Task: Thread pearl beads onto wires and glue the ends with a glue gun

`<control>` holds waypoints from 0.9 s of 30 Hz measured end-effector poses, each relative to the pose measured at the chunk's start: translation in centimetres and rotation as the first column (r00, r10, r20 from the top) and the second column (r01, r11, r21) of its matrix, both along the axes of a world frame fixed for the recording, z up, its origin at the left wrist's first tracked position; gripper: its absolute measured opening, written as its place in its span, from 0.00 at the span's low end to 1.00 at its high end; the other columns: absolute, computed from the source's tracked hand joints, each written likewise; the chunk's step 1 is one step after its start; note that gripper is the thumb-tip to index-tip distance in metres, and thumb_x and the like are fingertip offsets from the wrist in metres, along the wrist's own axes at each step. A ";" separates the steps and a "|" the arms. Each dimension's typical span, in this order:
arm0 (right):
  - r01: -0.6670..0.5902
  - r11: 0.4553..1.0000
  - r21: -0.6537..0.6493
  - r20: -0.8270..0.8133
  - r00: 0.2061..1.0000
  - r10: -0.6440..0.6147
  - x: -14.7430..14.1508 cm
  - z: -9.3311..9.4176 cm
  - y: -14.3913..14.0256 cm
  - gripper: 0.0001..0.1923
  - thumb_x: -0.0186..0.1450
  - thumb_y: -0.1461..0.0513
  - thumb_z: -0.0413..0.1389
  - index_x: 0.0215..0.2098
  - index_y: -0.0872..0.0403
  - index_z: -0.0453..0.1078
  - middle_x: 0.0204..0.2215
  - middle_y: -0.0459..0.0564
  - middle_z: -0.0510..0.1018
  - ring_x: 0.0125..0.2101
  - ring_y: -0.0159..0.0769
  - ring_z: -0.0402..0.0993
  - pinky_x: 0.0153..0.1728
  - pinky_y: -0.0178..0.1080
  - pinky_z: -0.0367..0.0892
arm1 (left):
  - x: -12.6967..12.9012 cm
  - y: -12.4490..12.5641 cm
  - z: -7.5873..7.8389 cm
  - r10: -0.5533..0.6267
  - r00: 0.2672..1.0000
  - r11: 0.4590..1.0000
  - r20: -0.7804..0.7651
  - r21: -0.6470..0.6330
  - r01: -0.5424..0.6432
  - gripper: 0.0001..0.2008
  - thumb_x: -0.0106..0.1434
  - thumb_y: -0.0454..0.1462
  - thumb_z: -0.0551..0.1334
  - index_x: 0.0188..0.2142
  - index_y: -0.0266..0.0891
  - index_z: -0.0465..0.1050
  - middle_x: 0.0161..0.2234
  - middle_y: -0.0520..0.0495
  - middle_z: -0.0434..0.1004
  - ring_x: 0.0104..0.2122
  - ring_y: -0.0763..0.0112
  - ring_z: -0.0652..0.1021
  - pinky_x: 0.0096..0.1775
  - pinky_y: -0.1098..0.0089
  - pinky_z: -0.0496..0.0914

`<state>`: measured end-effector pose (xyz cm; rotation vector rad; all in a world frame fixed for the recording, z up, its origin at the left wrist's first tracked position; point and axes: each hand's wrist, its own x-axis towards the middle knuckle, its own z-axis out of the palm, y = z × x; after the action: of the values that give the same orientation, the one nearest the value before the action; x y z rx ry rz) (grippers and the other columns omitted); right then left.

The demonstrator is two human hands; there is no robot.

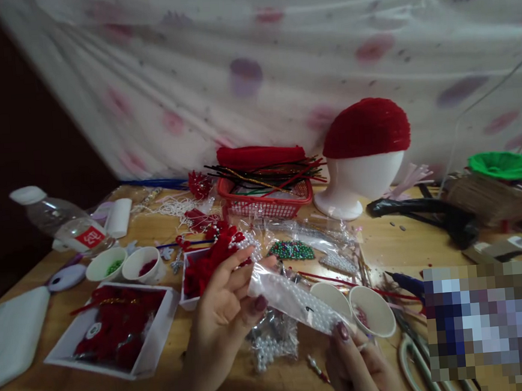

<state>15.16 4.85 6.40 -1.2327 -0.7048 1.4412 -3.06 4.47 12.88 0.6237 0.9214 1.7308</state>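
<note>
A clear plastic bag of white pearl beads (pixel 296 300) is stretched at a slant between my hands above the table. My left hand (pixel 220 313) has its upper end between thumb and curled fingers. Its lower right end is pinched by my right hand (pixel 358 362), thumb on top. Below the bag lies another clear packet of pearl beads (pixel 268 351), partly hidden. Just behind are two paper cups; the right cup (pixel 383 315) holds small pinkish beads, and the left cup (pixel 330 295) is partly covered by the bag.
Scissors (pixel 415 352) lie at right, near a glue gun (pixel 403 283). At left stand a white tray of red pieces (pixel 153 348), cups of beads (pixel 147 277) and a bottle (pixel 64 223). Behind are a red basket (pixel 266 206) and a foam head with red cap (pixel 363 175).
</note>
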 end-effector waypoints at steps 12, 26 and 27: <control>-0.120 0.988 0.101 0.071 0.991 0.113 1.0 -1.0 1.2 0.26 0.60 0.41 0.70 0.28 0.52 0.71 0.14 0.37 0.60 0.15 0.26 0.55 0.16 0.31 0.50 | -1.4 -1.6 0.1 0.018 0.983 0.971 -0.180 -0.231 -0.060 0.19 0.65 0.43 0.72 0.53 0.38 0.82 0.38 0.41 0.89 0.37 0.60 0.88 0.39 0.67 0.83; -0.074 0.987 0.142 0.056 0.996 0.066 -0.1 0.2 0.5 0.26 0.61 0.43 0.70 0.26 0.52 0.67 0.15 0.37 0.59 0.16 0.25 0.51 0.19 0.31 0.44 | -1.8 -1.2 0.7 0.048 0.994 0.965 -0.101 -0.253 -0.072 0.10 0.56 0.38 0.77 0.37 0.37 0.85 0.31 0.44 0.89 0.32 0.65 0.86 0.38 0.70 0.82; -0.077 0.985 0.151 0.015 0.997 0.076 0.0 0.1 0.5 0.25 0.61 0.42 0.70 0.28 0.52 0.70 0.15 0.36 0.58 0.16 0.24 0.49 0.20 0.31 0.43 | -1.7 -1.2 0.6 0.038 0.996 0.963 -0.084 -0.263 -0.059 0.09 0.55 0.38 0.77 0.35 0.37 0.85 0.29 0.45 0.88 0.31 0.66 0.86 0.37 0.70 0.81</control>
<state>15.17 5.31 6.53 -1.1057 -0.8605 1.4170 -4.80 3.25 13.44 0.4977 1.2096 1.5975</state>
